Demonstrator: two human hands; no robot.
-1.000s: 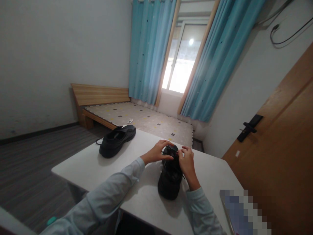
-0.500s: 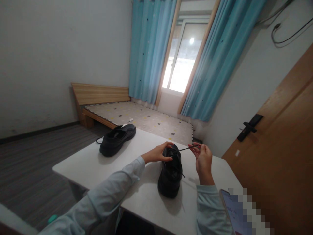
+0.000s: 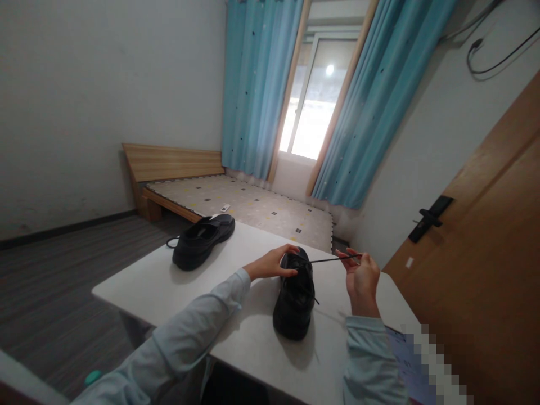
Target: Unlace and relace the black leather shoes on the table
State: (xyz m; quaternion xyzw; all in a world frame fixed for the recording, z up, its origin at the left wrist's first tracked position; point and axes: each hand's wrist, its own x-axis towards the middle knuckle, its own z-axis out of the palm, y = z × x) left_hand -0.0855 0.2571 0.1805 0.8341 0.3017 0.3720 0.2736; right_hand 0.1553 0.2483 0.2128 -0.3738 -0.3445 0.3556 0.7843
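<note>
A black shoe (image 3: 295,301) stands on the white table (image 3: 177,287) in front of me, toe toward me. My left hand (image 3: 272,263) rests on its far top edge and steadies it. My right hand (image 3: 361,278) is off to the right of the shoe, pinching a black lace (image 3: 331,260) drawn taut from the shoe's far end. A second black shoe (image 3: 202,242) lies at the table's far left corner, its lace hanging over the edge.
A wooden bed (image 3: 236,202) with a patterned mat stands beyond the table. Blue curtains (image 3: 261,84) frame a bright window (image 3: 310,107). A wooden door (image 3: 476,236) with a black handle is at right. A blurred phone-like object (image 3: 422,360) lies at the table's near right.
My right hand has pulled away from the shoe to the right, drawing the lace out straight. My left hand stays on the shoe.
</note>
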